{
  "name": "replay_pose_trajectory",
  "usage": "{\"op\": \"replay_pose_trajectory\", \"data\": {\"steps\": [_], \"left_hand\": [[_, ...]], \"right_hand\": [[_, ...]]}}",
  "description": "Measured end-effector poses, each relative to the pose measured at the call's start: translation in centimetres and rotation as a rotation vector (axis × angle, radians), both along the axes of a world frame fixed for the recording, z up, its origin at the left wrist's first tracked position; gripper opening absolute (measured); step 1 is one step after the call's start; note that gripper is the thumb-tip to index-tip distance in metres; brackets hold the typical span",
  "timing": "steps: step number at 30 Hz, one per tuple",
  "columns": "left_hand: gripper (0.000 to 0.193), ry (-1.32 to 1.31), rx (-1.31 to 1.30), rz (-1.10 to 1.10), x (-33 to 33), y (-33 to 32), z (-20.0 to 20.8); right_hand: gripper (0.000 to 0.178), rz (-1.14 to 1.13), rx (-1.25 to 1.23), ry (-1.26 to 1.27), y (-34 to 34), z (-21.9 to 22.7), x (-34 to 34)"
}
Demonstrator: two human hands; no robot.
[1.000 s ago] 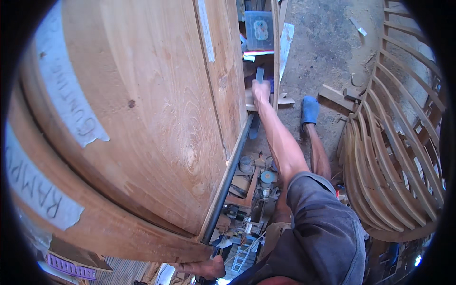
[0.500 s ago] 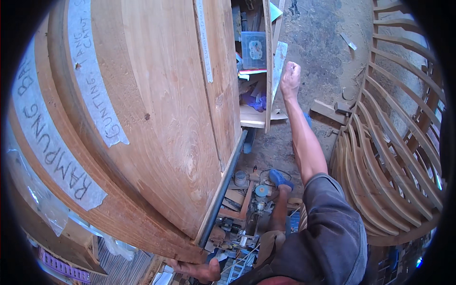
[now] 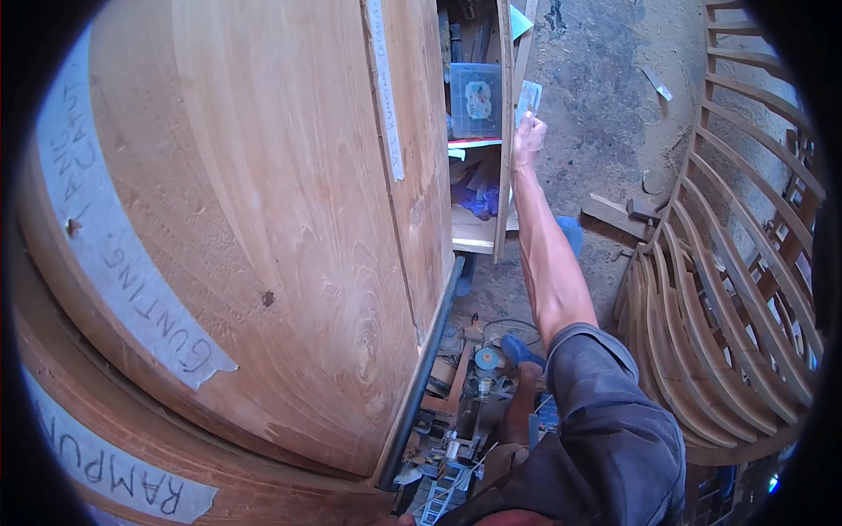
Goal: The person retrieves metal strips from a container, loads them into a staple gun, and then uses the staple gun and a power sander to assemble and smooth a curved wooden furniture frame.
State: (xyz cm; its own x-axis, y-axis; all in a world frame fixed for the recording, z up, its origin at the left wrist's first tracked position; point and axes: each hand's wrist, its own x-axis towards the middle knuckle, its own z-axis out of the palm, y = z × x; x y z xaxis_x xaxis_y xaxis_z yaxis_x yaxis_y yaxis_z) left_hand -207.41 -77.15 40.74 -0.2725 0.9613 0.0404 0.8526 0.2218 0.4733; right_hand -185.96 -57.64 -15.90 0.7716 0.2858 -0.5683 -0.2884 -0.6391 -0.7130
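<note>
My right hand point(image 3: 530, 138) is closed at the outer side of a wooden panel point(image 3: 504, 175), part of an open, drawer-like compartment. A pale strip point(image 3: 528, 98) shows just beyond my fingers; whether I grip it or the panel is unclear. Inside the compartment are a clear plastic box point(image 3: 476, 101) and a crumpled blue-purple plastic bag point(image 3: 478, 200). Only a sliver of my left hand point(image 3: 403, 520) shows at the bottom edge, by the lower edge of a large wooden cabinet point(image 3: 298, 219); its fingers are hidden.
Curved wooden ribs point(image 3: 702, 289) form a frame on the right. A wood block point(image 3: 614, 216) and a hammer-like tool point(image 3: 643, 209) lie on the dusty floor. Tools and scraps, including a round disc point(image 3: 488, 358), crowd below the cabinet, near a person's blue shoe point(image 3: 524, 351).
My right hand has moved in close against the compartment's outer panel. My left hand, earlier visible under the cabinet's lower edge, has almost left the picture. The view has shifted.
</note>
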Motion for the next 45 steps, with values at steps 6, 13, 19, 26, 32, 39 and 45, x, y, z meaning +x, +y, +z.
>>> {"op": "replay_pose_trajectory", "data": {"steps": [6,13,19,26,32,39,45], "left_hand": [[0.106,-0.021,0.005,-0.024,0.1,0.6,-0.6],[0.105,-0.032,0.023,-0.014,0.3,0.9,-1.1],[0.104,-0.040,0.033,0.002,0.0,1.3,-1.8],[0.103,-0.062,0.076,-0.025,0.0,0.8,-1.6],[0.102,-0.143,0.199,-0.054,-0.1,-0.9,0.2],[0.094,-0.179,0.153,-0.330,-0.8,0.8,1.2],[0.092,-0.111,0.080,-0.326,0.7,1.1,3.0]], "right_hand": [[0.043,0.044,0.100,-0.030,-0.3,1.1,1.8],[0.047,-0.033,0.112,-0.060,10.5,0.7,8.2],[0.046,-0.039,0.003,-0.095,12.4,-1.0,8.3],[0.046,0.003,-0.163,-0.032,14.5,2.6,4.0],[0.045,0.176,-0.054,0.067,15.5,3.4,1.2],[0.034,0.090,0.364,0.171,9.3,3.7,0.4],[0.034,0.166,0.453,0.179,6.7,6.5,-2.4]]}}
